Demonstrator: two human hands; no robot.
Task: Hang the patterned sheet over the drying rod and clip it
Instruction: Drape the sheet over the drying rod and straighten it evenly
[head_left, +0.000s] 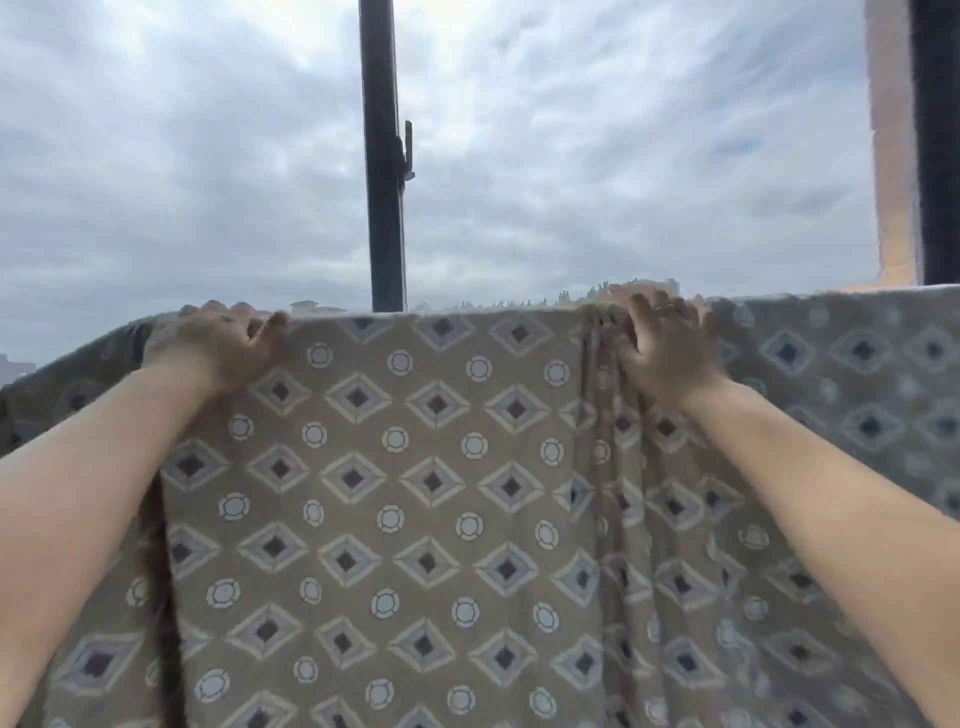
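Observation:
A tan patterned sheet (405, 499) with diamonds and circles hangs in front of me and fills the lower half of the view. Its top fold runs level across the frame, and the rod under it is hidden. My left hand (218, 345) grips the top fold at the left, fingers curled over the edge. My right hand (662, 348) holds the fold at the right, fingers hooked over the top beside a bunch of gathered cloth. No clip is in view.
A dark upright window post (384, 156) with a handle stands behind the sheet at centre. A second dark frame and pale wall (893, 140) stand at the upper right. Cloudy sky and distant rooftops lie beyond.

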